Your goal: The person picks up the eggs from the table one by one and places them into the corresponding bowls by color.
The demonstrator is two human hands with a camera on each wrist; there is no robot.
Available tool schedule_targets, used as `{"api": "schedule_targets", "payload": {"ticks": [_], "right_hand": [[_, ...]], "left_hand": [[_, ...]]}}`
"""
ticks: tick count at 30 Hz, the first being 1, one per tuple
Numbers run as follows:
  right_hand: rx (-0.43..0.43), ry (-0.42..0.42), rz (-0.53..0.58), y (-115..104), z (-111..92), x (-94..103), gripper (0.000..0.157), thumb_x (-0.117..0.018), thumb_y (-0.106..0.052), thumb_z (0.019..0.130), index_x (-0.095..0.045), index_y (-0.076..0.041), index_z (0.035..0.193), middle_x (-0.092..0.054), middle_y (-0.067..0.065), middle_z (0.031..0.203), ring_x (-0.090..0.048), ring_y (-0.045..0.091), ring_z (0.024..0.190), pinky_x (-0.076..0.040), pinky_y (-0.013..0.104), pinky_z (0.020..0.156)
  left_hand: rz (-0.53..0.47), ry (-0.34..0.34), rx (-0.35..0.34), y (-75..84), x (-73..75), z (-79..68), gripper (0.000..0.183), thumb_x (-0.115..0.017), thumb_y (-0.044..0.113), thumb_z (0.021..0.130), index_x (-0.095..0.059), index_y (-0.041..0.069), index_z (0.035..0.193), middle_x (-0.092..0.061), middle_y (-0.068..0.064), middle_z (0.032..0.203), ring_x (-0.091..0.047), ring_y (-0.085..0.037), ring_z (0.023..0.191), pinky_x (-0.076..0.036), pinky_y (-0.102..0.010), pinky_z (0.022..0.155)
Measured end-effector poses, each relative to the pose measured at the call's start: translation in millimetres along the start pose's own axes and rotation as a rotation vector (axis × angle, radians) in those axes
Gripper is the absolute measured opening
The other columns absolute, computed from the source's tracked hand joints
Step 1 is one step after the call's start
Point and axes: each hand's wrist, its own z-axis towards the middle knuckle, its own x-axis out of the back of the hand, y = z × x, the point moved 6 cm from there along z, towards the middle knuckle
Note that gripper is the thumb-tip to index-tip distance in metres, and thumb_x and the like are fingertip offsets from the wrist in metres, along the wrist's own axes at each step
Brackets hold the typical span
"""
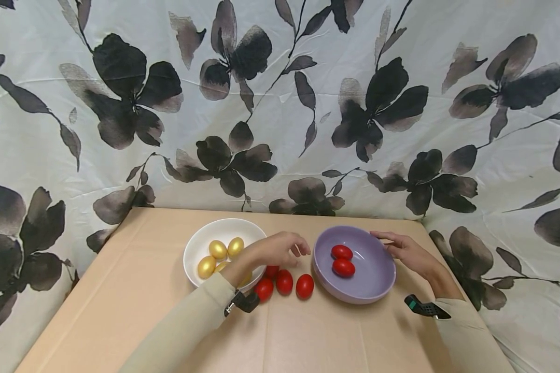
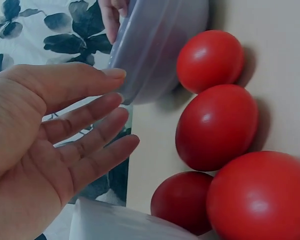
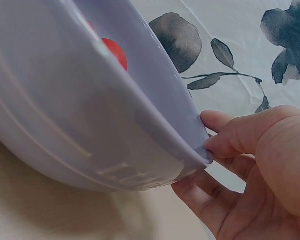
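My left hand (image 1: 280, 249) is held between the two bowls with nothing in it, its fingers loosely bent over several red eggs (image 1: 284, 282) on the table. In the left wrist view its thumb and fingertips stand apart, near the side of the purple bowl (image 2: 160, 50). Two red eggs (image 1: 343, 268) lie inside that purple bowl (image 1: 373, 269). My right hand (image 1: 410, 254) pinches the bowl's right rim, the thumb (image 3: 225, 142) on the inner side and other fingers beneath. Beyond the rim, part of a red egg (image 3: 116, 52) shows in the right wrist view.
At the left a white bowl (image 1: 197, 246) holds several gold eggs (image 1: 218, 249), partly covered by my left forearm. The tan table (image 1: 326, 336) ends at a back edge against a floral cloth (image 1: 280, 114).
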Motion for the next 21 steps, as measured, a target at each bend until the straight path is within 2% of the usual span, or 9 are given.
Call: {"api": "schedule_targets", "payload": {"ticks": [6,12,16,18,21], "right_hand": [[-0.005,0.000,-0.005,1,0,0.4,0.052,-0.041,0.002,0.102,-0.052,-0.016,0.149,-0.044,0.015,0.156,-0.045,0.046,0.138,-0.045,0.015,0.098],[-0.004,0.002,-0.032,1,1,1.9,0.051,-0.042,0.001,0.102,-0.053,-0.017,0.149,-0.045,0.014,0.156,-0.046,0.045,0.138,-0.049,0.030,0.104],[-0.005,0.003,-0.031,2,1,2.4,0.051,-0.042,0.001,0.102,-0.053,-0.017,0.149,-0.046,0.014,0.155,-0.048,0.045,0.137,-0.050,0.035,0.105],[-0.006,0.003,-0.031,2,2,2.6,0.051,-0.042,0.001,0.102,-0.053,-0.017,0.149,-0.046,0.014,0.155,-0.049,0.044,0.136,-0.050,0.034,0.105],[-0.006,0.005,-0.033,1,3,2.8,0.051,-0.042,0.001,0.102,-0.053,-0.017,0.149,-0.046,0.014,0.155,-0.050,0.044,0.135,-0.049,0.043,0.107]], "left_hand": [[0.042,-0.062,-0.002,-0.2,-11.8,1.8,0.031,-0.075,0.002,0.087,-0.071,0.005,0.118,-0.071,-0.012,0.117,-0.066,-0.030,0.112,-0.054,-0.026,0.093],[0.077,-0.101,0.004,0.2,-19.2,3.0,0.032,-0.074,0.004,0.088,-0.072,0.005,0.119,-0.072,-0.011,0.117,-0.065,-0.028,0.113,-0.052,-0.028,0.096],[0.080,-0.125,-0.001,3.7,-22.6,3.5,0.030,-0.073,0.004,0.088,-0.072,0.004,0.118,-0.072,-0.011,0.116,-0.065,-0.028,0.112,-0.052,-0.028,0.096],[0.081,-0.132,0.002,4.4,-24.9,4.3,0.030,-0.074,0.004,0.087,-0.073,0.004,0.117,-0.072,-0.011,0.114,-0.066,-0.027,0.111,-0.052,-0.027,0.095],[0.081,-0.144,0.015,4.7,-29.0,5.5,0.030,-0.076,0.004,0.086,-0.073,0.005,0.115,-0.072,-0.009,0.113,-0.066,-0.025,0.108,-0.052,-0.025,0.093]]}}
